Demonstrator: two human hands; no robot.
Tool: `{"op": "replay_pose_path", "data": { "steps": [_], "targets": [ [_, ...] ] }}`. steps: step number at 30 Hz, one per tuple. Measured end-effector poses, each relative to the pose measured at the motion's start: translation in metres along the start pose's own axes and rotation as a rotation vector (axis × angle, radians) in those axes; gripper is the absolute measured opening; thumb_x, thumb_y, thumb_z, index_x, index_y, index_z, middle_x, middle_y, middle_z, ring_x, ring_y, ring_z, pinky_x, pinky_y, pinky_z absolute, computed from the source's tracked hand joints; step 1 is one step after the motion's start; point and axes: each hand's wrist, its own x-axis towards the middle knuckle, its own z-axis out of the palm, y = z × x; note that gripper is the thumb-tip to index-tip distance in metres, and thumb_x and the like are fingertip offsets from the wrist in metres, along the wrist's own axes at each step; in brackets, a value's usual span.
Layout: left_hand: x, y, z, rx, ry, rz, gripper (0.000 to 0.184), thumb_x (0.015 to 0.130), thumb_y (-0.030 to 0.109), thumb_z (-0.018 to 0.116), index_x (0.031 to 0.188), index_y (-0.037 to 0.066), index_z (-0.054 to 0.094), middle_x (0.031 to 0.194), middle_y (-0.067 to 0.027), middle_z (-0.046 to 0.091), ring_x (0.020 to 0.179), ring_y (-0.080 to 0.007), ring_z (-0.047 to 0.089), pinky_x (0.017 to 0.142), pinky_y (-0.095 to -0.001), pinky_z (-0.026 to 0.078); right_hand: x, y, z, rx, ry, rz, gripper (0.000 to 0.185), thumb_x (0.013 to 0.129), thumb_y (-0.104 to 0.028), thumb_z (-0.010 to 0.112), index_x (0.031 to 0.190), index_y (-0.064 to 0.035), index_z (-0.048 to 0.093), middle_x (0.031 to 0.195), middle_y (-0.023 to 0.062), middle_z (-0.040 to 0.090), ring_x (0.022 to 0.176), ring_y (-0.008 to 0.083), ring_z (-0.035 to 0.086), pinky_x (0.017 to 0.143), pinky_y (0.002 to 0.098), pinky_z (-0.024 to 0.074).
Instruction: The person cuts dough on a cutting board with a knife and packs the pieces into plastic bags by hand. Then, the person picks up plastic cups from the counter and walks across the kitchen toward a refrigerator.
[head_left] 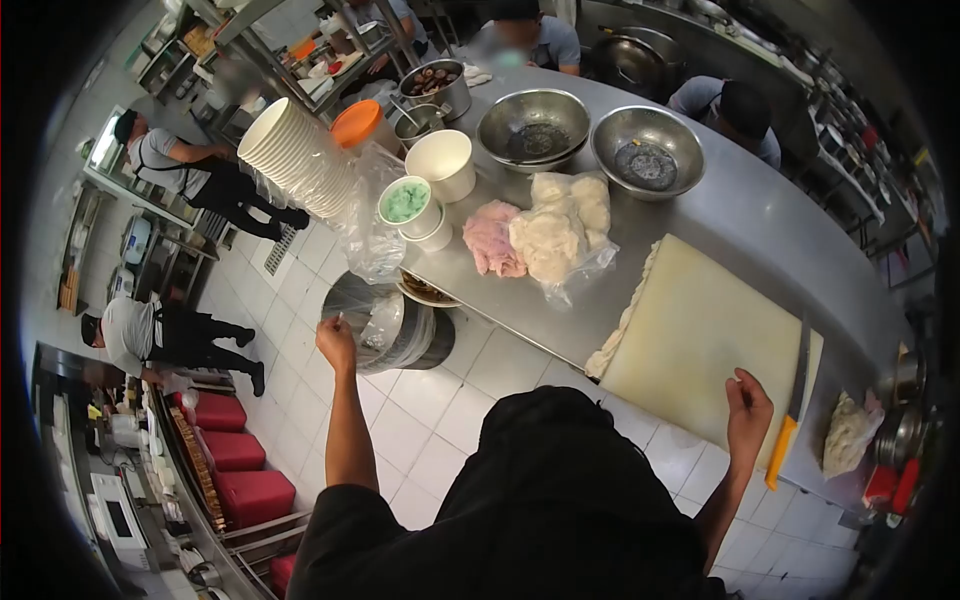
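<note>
My left hand (337, 344) is raised beside a lined trash bin (436, 338). Its fingers are pinched together, with a tiny pale bit at the tips that I cannot make out. Over the near right part of a large cutting board (690, 330), my right hand (748, 412) has its fingers curled in, and nothing shows in them. A knife with a yellow handle (782, 452) lies along the board's right edge. Farther back on the steel table (560, 315) sit a bag of pale dough-like lumps (550, 240) and a bag of pinkish food (492, 238).
Steel bowls (648, 152) stand at the back of the table. White tubs (440, 165), an orange-lidded container (360, 122) and a wrapped stack of paper tubs (295, 150) are at the left. Several co-workers (180, 160) stand around. Red bins (232, 450) line the lower left.
</note>
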Motion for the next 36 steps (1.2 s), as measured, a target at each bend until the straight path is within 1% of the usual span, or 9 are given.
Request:
{"op": "replay_pose_path", "data": {
  "steps": [4, 7, 9, 11, 15, 16, 22, 28, 36],
  "targets": [
    [0.014, 0.007, 0.021, -0.038, -0.113, -0.006, 0.038, 0.077, 0.015, 0.077, 0.111, 0.000, 0.069, 0.115, -0.0215, 0.065, 0.105, -0.0373, 0.063, 0.092, -0.0422, 0.049, -0.003, -0.012, 0.003, 0.006, 0.017, 0.047, 0.021, 0.090, -0.008, 0.068, 0.108, 0.0016, 0.069, 0.075, -0.0037, 0.054, 0.069, 0.0054, 0.046, 0.065, 0.0201, 0.0390],
    [-0.016, 0.146, -0.017, -0.278, -0.061, 0.290, 0.028, 0.078, 0.008, 0.077, 0.105, 0.002, 0.068, 0.101, -0.0150, 0.066, 0.086, -0.0310, 0.063, 0.077, -0.0389, 0.051, -0.016, -0.006, -0.009, -0.033, 0.106, 0.069, 0.020, 0.090, -0.006, 0.067, 0.109, 0.0009, 0.070, 0.076, -0.0031, 0.056, 0.070, 0.0059, 0.047, 0.066, 0.0205, 0.0403],
    [-0.060, 0.238, -0.029, -0.592, -0.340, 0.242, 0.030, 0.078, 0.008, 0.077, 0.106, 0.002, 0.067, 0.104, -0.0138, 0.066, 0.090, -0.0295, 0.064, 0.077, -0.0379, 0.051, -0.021, 0.004, -0.020, -0.048, 0.166, 0.072, 0.019, 0.090, -0.002, 0.066, 0.109, 0.0016, 0.069, 0.077, -0.0026, 0.057, 0.069, 0.0062, 0.048, 0.065, 0.0209, 0.0409],
    [-0.098, 0.302, -0.022, -0.608, -0.454, 0.641, 0.035, 0.078, 0.016, 0.079, 0.106, 0.002, 0.066, 0.110, -0.0149, 0.064, 0.095, -0.0326, 0.064, 0.080, -0.0396, 0.052, -0.027, 0.030, -0.038, -0.070, 0.218, 0.041, 0.020, 0.090, -0.001, 0.065, 0.110, 0.0016, 0.069, 0.077, -0.0019, 0.057, 0.070, 0.0073, 0.049, 0.066, 0.0218, 0.0424],
    [-0.147, 0.382, 0.010, -0.402, -0.431, 0.904, 0.046, 0.074, 0.013, 0.075, 0.116, -0.001, 0.060, 0.114, -0.0165, 0.058, 0.102, -0.0334, 0.058, 0.081, -0.0404, 0.049, -0.022, 0.042, -0.071, -0.220, 0.346, 0.033, 0.021, 0.090, 0.001, 0.063, 0.110, 0.0005, 0.069, 0.077, 0.0030, 0.062, 0.070, 0.0103, 0.053, 0.069, 0.0242, 0.0456],
    [-0.151, 0.388, 0.023, -0.282, -0.428, 0.929, 0.048, 0.074, 0.011, 0.074, 0.118, -0.002, 0.058, 0.114, -0.0166, 0.056, 0.103, -0.0332, 0.056, 0.082, -0.0405, 0.048, -0.019, 0.057, -0.081, -0.296, 0.389, 0.027, 0.024, 0.088, 0.001, 0.064, 0.112, -0.0019, 0.069, 0.086, 0.0110, 0.067, 0.075, 0.0186, 0.060, 0.073, 0.0300, 0.0498],
    [-0.146, 0.384, 0.070, -0.015, -0.412, 0.927, 0.040, 0.072, 0.004, 0.065, 0.111, -0.003, 0.058, 0.106, -0.0165, 0.056, 0.099, -0.0339, 0.056, 0.079, -0.0415, 0.049, -0.016, 0.111, -0.117, -0.795, 0.321, -0.001, 0.046, 0.077, -0.005, 0.072, 0.122, -0.0073, 0.061, 0.096, 0.0168, 0.065, 0.088, 0.0370, 0.062, 0.078, 0.0431, 0.0517],
    [-0.118, 0.381, 0.057, -0.115, -0.392, 0.797, 0.022, 0.069, 0.000, 0.062, 0.091, 0.001, 0.065, 0.092, -0.0179, 0.063, 0.088, -0.0354, 0.063, 0.073, -0.0437, 0.051, 0.001, 0.108, -0.127, -0.439, 0.159, 0.262, 0.048, 0.077, -0.001, 0.065, 0.122, -0.0077, 0.050, 0.098, 0.0205, 0.063, 0.089, 0.0384, 0.063, 0.079, 0.0433, 0.0514],
    [-0.018, 0.412, 0.006, -0.306, -0.108, 0.788, 0.023, 0.071, -0.007, 0.056, 0.090, 0.002, 0.065, 0.082, -0.0175, 0.066, 0.078, -0.0400, 0.064, 0.068, -0.0475, 0.050, 0.004, 0.129, -0.141, -0.484, 0.160, 0.069, 0.046, 0.080, 0.002, 0.055, 0.126, -0.0061, 0.050, 0.102, 0.0219, 0.067, 0.092, 0.0398, 0.065, 0.082, 0.0425, 0.0510]
  ]
}}
